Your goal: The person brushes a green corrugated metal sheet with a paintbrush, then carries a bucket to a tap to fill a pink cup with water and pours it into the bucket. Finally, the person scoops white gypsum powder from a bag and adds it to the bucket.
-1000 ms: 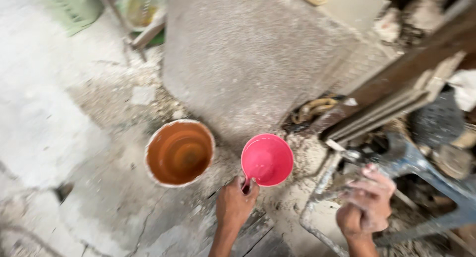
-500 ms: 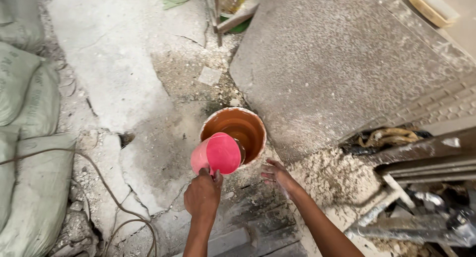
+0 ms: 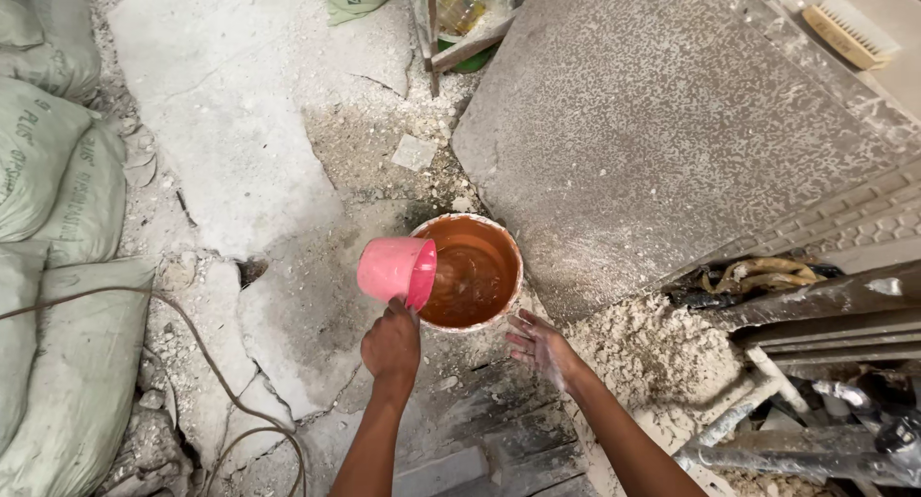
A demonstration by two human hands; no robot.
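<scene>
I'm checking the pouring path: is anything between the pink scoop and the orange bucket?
Nothing visible. The left hand holds the pink scoop tilted on its side at the left rim of the orange bucket, its mouth facing over the brown liquid. The right hand hovers open beside the bucket, off that path.

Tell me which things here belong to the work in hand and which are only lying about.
In use:
- left hand gripping pink plastic scoop
- round orange bucket of brown water
- right hand, open beside the bucket

Lying about:
- grey stone slab
- stacked green sacks
- wooden scrubbing brush
</scene>
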